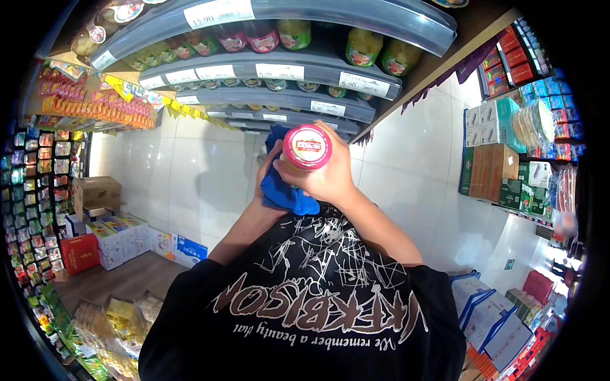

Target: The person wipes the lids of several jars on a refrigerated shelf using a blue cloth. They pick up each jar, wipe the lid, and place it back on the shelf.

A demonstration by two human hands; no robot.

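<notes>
Brightly lit, soft shadow & glare on floor (222, 171), fisheye dist. nr edges.

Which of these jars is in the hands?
The pink-lidded jar, held in the hands with a blue cloth; the other jars stand on shelves.

At 12 o'clock we face grey-edged shelves (368, 24); on 1 upper level stands a row of jars (264, 40), 2 more past a gap at 1 o'clock. At 8 o'clock, boxes (124, 242) edge our tiled floor (416, 165).

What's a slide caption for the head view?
Right hand grips a pink-lidded jar, left hand holds a blue cloth beside it, in front of stocked grey shelves.
</notes>
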